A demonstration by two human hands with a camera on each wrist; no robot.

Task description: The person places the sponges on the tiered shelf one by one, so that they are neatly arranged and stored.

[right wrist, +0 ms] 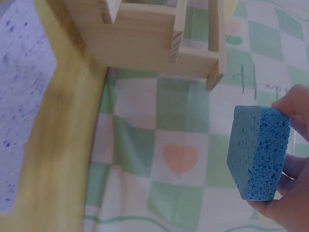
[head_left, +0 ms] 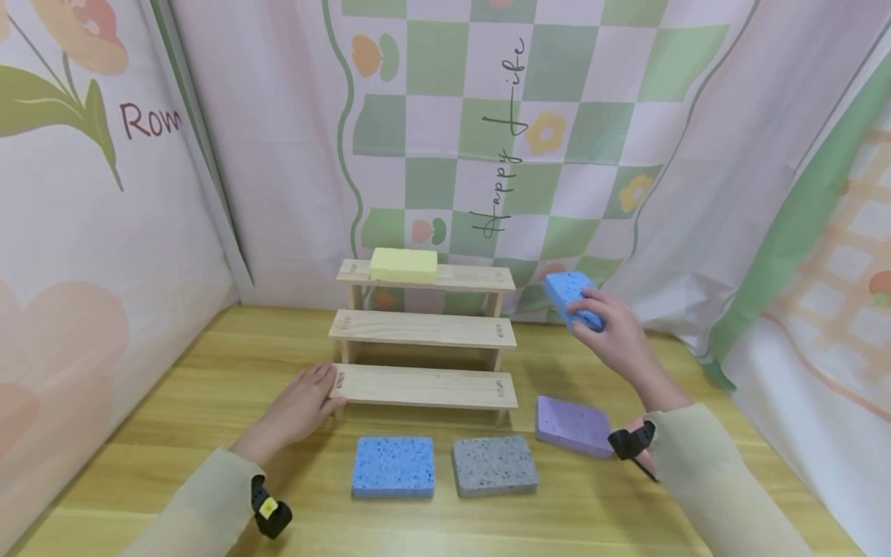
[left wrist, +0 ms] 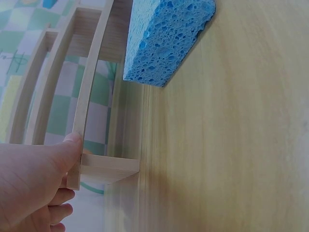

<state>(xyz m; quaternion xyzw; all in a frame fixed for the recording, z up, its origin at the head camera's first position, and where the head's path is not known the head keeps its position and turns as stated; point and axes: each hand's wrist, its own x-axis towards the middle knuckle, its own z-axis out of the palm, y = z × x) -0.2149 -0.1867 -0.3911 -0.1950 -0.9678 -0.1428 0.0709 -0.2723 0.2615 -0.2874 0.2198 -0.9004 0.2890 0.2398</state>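
In the head view my right hand (head_left: 616,329) holds a blue sponge (head_left: 567,294) up in the air, to the right of the three-step wooden stand (head_left: 425,329). The right wrist view shows that sponge (right wrist: 256,152) gripped by its edges between thumb and fingers. My left hand (head_left: 302,402) is at the left end of the stand's lowest step. In the left wrist view the left thumb (left wrist: 67,150) lies on one side of that board and the fingers curl at the other. A yellow sponge (head_left: 404,265) lies on the top step, left of its middle.
Along the table in front of the stand lie a second blue sponge (head_left: 393,468), a grey sponge (head_left: 494,464) and a purple sponge (head_left: 572,425). Something pink (head_left: 635,424) is mostly hidden behind the right wrist. A checked curtain (head_left: 431,124) hangs behind the stand.
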